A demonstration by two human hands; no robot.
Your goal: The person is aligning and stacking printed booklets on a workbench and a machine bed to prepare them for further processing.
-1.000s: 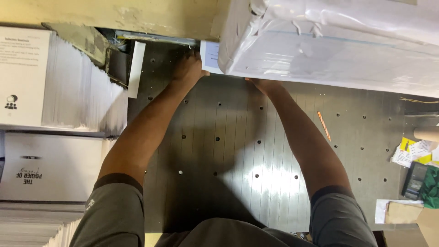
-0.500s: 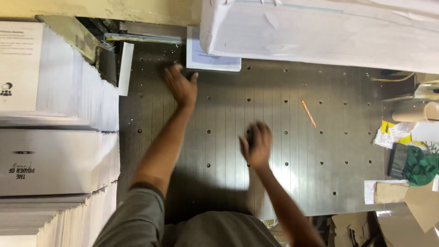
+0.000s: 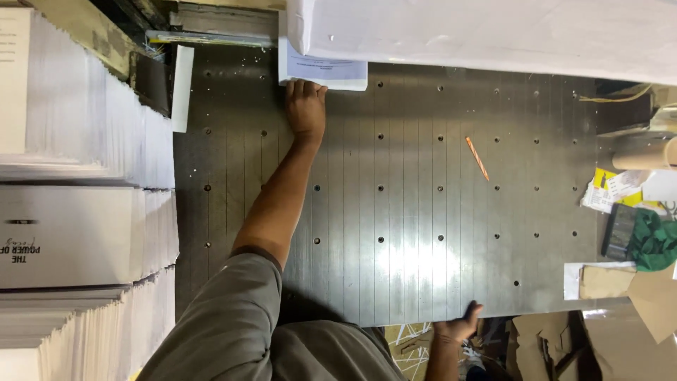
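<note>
Flat L hand (image 3: 306, 106) on paper stack (image 3: 324, 70)

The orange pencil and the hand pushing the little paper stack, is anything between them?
No, only bare metal table with small holes lies between the orange pencil and the left hand at the paper stack, seen from the head camera.

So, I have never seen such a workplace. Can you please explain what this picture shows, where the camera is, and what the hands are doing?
The camera sits on a person's head and looks down. The grey surface is a metal table with rows of small holes. The left hand presses its fingertips against a small paper stack lying under a big white wrapped bundle. The right hand grips the table's near edge and holds nothing else. An orange pencil lies loose on the table. Tall stacks of printed sheets stand on the left, and scraps of paper on the right.
</note>
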